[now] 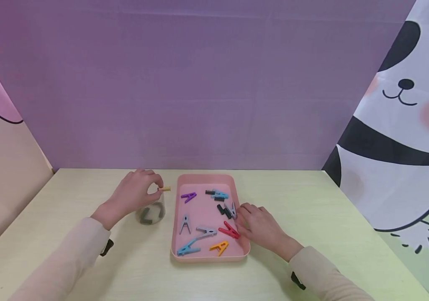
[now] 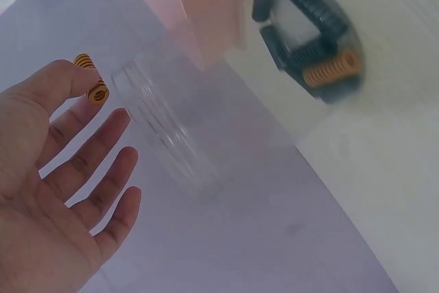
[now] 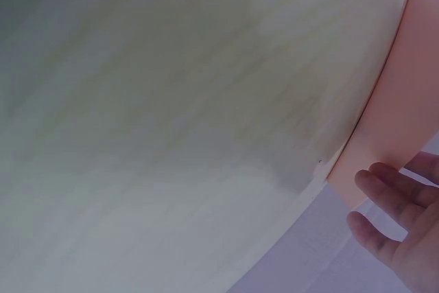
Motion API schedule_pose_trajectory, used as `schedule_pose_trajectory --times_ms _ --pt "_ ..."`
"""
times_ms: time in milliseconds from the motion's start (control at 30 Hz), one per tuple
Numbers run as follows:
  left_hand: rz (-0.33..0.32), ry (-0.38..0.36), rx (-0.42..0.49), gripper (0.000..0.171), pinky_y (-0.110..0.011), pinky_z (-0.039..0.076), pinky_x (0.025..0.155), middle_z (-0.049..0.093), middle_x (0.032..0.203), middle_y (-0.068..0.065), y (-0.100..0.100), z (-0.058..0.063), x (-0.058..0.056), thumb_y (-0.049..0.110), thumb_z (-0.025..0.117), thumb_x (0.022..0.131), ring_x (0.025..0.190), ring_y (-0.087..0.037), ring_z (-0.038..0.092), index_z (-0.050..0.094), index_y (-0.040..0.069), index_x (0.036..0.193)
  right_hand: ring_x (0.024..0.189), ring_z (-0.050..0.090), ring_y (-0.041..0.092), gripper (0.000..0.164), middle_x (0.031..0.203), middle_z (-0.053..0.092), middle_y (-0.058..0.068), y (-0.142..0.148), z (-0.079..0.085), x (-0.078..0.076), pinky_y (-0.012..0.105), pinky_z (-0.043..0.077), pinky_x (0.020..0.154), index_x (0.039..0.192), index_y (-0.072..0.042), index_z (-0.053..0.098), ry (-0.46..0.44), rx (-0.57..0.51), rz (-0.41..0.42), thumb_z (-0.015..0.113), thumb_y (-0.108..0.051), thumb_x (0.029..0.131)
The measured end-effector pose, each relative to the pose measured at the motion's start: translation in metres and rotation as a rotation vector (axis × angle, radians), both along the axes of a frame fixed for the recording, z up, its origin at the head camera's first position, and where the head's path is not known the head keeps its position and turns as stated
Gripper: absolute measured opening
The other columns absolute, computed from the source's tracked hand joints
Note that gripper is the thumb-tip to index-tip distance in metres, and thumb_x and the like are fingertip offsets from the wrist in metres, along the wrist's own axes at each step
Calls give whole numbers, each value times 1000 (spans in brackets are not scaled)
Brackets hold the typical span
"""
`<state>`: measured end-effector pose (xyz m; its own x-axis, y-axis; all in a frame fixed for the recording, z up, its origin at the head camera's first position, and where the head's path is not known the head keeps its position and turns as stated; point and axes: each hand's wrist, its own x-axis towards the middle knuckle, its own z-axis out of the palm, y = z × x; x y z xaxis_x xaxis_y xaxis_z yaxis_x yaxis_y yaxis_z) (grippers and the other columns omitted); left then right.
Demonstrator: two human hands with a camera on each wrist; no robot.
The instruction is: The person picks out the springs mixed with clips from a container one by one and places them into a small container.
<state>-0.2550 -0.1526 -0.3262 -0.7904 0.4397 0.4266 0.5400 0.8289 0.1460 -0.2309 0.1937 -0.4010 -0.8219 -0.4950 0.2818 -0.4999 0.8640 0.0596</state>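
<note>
My left hand (image 1: 133, 193) pinches a yellow-orange coil spring (image 2: 98, 94) between thumb and index finger, its other fingers spread. That spring is just above the mouth of a clear jar (image 2: 161, 118). Inside, at the jar's bottom, lie several dark springs (image 2: 317, 8) and one orange spring (image 2: 333, 68). My right hand (image 1: 258, 225) rests against the right side of a pink tray (image 1: 208, 259), fingers loosely bent and touching its wall. Black springs (image 1: 219, 199) lie in the tray's right half, near a red clip (image 1: 229, 230) and a grey clip (image 1: 231, 210).
Elsewhere in the tray are a purple clip (image 1: 188, 196), light blue clips (image 1: 188, 248), more grey clips (image 1: 206, 232) and a yellow clip (image 1: 219, 247). The light wooden table (image 1: 335, 251) meets a purple backdrop (image 1: 199, 92) behind; a panda-print cloth (image 1: 395, 138) hangs at right.
</note>
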Motion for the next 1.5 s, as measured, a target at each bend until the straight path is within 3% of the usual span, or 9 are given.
schedule_pose_trajectory --times_ms 233,633,1100,1500 --pt "47 34 -6 9 -43 44 70 65 85 4 -17 -2 -3 16 68 75 90 -25 57 67 17 84 99 56 19 38 109 59 5 0 -1 0 39 49 83 110 -8 59 15 -2 -2 65 -31 80" --pt "96 17 -41 8 -43 43 71 64 85 1 -27 -8 -5 15 68 75 89 -27 55 67 17 83 98 56 19 38 109 59 6 0 -1 0 39 49 82 110 -7 59 8 4 -6 64 -31 81" --pt "92 -11 -31 7 -38 39 66 65 84 2 -33 -14 -9 15 69 75 77 -21 50 67 18 80 100 56 20 40 111 59 6 -1 -1 1 40 49 84 112 -7 59 -7 0 -15 65 -32 81" --pt "103 -21 -26 11 -43 41 69 66 87 0 -32 -15 -10 14 68 75 82 -27 54 68 15 85 100 56 20 40 110 59 6 0 -1 1 40 49 83 112 -8 59 9 -20 0 66 -32 80"
